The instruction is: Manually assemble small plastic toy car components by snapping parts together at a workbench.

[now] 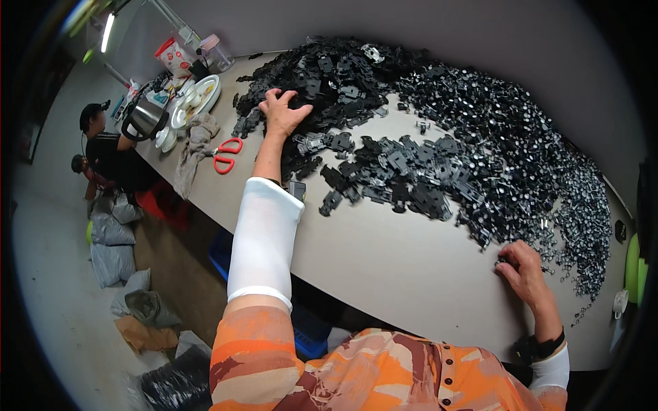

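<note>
My left hand (284, 115) reaches to the far pile of black flat plastic parts (322, 75), fingers spread and touching its near edge. They look like toy-car chassis plates. Closer to me lies a looser heap of similar dark grey plates (404, 168). My right hand (526, 272) is low over the table at the right, thumb and fingers drawn together round a small dark part (503, 260), its exact kind unclear. Beside it spreads a large heap of small black and silver wheel-like pieces (493, 130), running down to tiny shiny metal pieces (586, 226).
Red-handled scissors (225, 156) and a grey rag (197, 147) lie left of my left arm. Beyond are a metal kettle (146, 119), an oval white dish (199, 99) and a plastic bottle (216, 53). Two people (110, 147) and several sacks (113, 240) are at the left.
</note>
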### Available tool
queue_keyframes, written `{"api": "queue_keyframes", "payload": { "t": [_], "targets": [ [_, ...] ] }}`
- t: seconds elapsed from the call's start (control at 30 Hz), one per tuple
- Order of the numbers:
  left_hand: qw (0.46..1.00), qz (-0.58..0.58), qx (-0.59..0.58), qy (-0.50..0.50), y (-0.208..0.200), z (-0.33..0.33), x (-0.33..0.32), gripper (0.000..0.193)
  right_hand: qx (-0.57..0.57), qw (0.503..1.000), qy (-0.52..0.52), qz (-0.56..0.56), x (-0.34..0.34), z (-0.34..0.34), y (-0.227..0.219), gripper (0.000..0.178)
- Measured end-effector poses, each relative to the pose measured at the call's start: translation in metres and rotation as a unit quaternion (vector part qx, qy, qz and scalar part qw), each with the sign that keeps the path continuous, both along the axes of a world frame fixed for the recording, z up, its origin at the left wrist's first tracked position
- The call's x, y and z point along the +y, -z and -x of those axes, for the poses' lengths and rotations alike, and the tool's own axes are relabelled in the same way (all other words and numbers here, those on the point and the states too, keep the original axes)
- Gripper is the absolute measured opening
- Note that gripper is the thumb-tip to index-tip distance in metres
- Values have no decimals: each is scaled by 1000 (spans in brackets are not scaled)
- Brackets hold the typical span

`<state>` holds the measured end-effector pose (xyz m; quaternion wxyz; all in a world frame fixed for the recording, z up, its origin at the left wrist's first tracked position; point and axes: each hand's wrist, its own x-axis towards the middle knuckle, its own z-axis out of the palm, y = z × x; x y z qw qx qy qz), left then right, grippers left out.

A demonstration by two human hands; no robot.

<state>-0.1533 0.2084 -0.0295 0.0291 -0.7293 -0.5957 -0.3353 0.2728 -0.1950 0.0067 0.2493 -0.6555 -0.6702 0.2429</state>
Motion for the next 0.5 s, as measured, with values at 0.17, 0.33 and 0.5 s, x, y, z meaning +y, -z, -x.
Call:
{"api": "queue_keyframes", "payload": {
  "t": [0.17, 0.33, 0.5],
  "targets": [
    [996, 69, 34, 49, -11, -47, -53, 53, -1, 1000, -22, -22, -4, -4, 5, 19],
    [992, 97, 80, 25, -31, -76, -97, 64, -13, 997, -53, -48, -2, -3, -2, 22],
    [987, 110, 110, -32, -62, -79, -98, 70, 17, 998, -43, -52, -7, -14, 7, 24]
  ]
}}
